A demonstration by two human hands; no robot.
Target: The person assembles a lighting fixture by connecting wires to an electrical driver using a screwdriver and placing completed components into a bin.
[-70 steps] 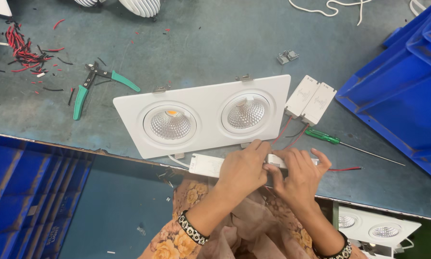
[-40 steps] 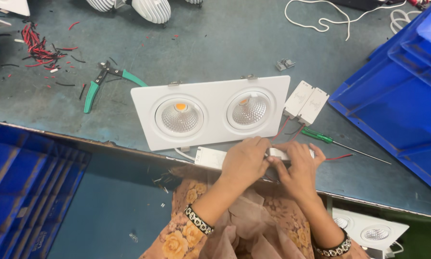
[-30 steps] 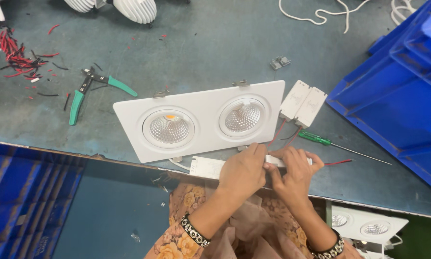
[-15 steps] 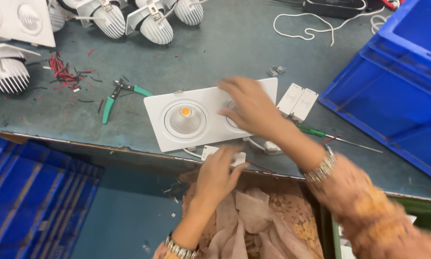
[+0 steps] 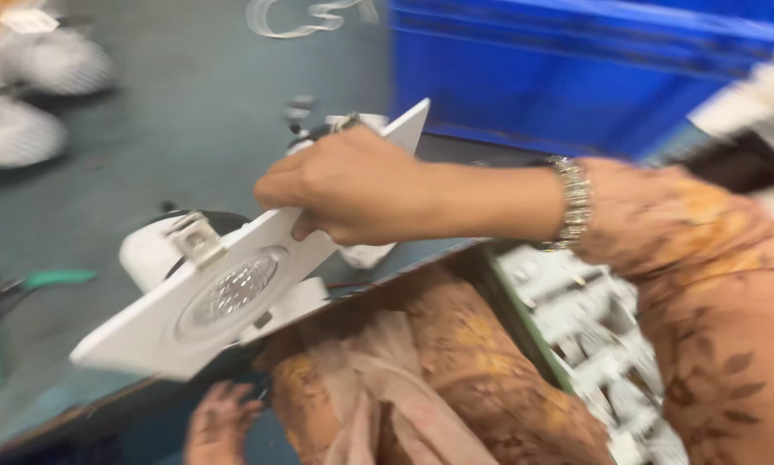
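My right hand (image 5: 344, 185) grips a white twin-lamp light fixture (image 5: 206, 306) by its middle and holds it tilted above the grey-green table's (image 5: 189, 112) front edge. One round lens of the fixture faces me; the other end sticks up behind my fingers. Small white boxes on thin wires hang under the fixture near my palm. My left hand (image 5: 219, 422) rests low by my lap, below the table edge, fingers spread and holding nothing. The picture is blurred by motion.
A blue plastic crate (image 5: 576, 69) stands at the back right. Green-handled pliers (image 5: 8, 319) lie at the left. Blurred white lamp parts (image 5: 25, 95) sit at the far left. More white fixtures (image 5: 594, 327) are stacked low at my right.
My right hand has taken hold of the fixture and lifted it off the table, tilting it. My left hand has dropped below the table edge. The view has swung right.
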